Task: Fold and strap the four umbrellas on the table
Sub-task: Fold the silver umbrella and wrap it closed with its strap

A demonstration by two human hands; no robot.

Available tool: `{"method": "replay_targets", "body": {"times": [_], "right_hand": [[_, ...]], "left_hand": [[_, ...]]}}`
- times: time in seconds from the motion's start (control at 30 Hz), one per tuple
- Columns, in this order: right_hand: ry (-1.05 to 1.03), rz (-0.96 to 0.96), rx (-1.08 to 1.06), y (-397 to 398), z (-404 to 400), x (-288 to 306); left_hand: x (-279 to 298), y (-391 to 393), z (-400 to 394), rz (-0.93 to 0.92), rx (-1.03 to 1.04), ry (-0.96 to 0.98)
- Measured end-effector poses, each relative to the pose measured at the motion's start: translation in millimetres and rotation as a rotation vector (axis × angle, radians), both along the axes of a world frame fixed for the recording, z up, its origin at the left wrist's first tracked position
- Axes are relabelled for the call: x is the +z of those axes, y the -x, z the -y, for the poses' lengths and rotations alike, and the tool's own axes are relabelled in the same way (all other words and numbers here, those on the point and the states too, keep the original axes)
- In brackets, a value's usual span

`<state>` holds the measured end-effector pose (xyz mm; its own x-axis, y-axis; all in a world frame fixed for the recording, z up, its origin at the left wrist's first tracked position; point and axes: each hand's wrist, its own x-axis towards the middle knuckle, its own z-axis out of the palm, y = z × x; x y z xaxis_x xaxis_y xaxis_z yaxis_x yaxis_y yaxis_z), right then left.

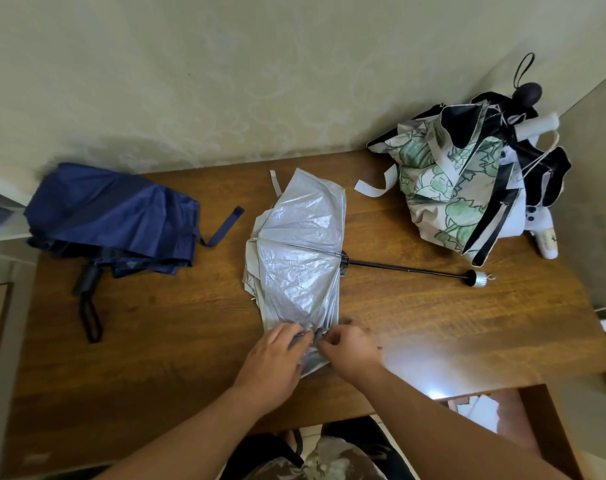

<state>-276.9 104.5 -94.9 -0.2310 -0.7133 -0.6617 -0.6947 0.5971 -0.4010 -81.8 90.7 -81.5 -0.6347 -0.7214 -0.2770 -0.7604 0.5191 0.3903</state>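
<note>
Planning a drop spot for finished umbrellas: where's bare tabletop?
Bare wood: near-left, below the navy umbrella; near-right, below the silver umbrella's black shaft. Narrow gap between navy and silver. Crowded: far-right corner, floral umbrella piled on others; both hands at centre-front.

The near end of the silver umbrella (299, 268) is covered by the left hand (272, 355) and right hand (351, 348); their fingertips blur, so the grip cannot be told; the black umbrella (544, 168) lies mostly under the floral umbrella (443, 181); the table (433, 323) runs off both sides.
</note>
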Motion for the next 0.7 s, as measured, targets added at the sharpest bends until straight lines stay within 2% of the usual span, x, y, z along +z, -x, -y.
{"method": "replay_targets", "body": {"times": [0.17,0.27,0.4,0.43,0.53,0.6,0.7], "right_hand": [[-0.046,0.066,-0.090,2.6,0.8,2.0],[-0.031,-0.016,-0.013,4.9,-4.1,5.4],[0.106,-0.058,0.022,4.1,-4.2,17.9],[0.225,-0.086,0.086,3.1,-2.0,22.8],[0.686,-0.196,0.487,-0.5,5.6,26.9],[0.723,-0.226,0.688,0.0,12.2,23.6],[0.512,-0.275,0.704,8.5,17.0,15.2]], "left_hand": [[2.2,-0.8,1.9,0.033,-0.003,-0.036],[1.6,-0.4,0.5,0.053,-0.026,-0.030],[1.8,-0.8,-0.7,0.068,-0.055,0.015],[1.6,-0.5,-1.5,0.072,-0.068,0.008],[1.2,-1.2,-8.0,0.049,-0.119,0.002],[-1.7,-5.3,-12.5,0.041,-0.168,0.026],[3.2,-11.5,-12.8,0.070,-0.241,-0.037]]}}
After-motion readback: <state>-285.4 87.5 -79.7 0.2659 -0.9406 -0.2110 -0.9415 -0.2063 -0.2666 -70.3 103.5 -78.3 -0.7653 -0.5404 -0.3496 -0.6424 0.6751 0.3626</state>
